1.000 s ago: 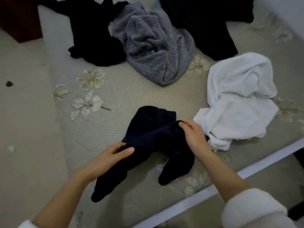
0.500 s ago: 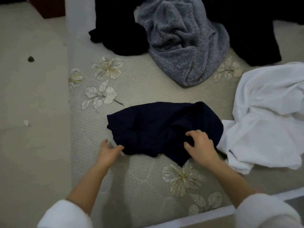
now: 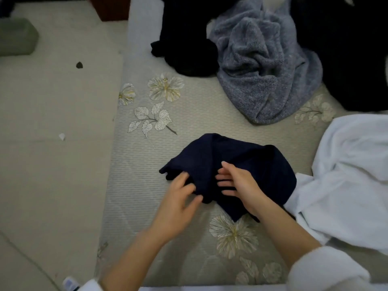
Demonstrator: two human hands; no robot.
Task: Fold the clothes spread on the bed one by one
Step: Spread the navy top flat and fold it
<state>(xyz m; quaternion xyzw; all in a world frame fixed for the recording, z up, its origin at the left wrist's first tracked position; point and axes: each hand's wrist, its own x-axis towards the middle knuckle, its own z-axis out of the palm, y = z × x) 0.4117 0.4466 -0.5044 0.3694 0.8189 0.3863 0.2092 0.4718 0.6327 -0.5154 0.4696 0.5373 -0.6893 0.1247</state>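
Fingers (image 3: 223,177) of the right hand (image 3: 239,183) lie flat on the dark blue cloth (image 3: 262,162); left hand (image 3: 178,198) touches its edge, hold too blurry to tell.

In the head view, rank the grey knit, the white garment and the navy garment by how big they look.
1. grey knit and white garment: too alike to rank; the white runs off frame.
2. navy garment: smallest.

Dim, soft light; left hand (image 3: 178,198) motion-blurred, edges bowed by wide-angle
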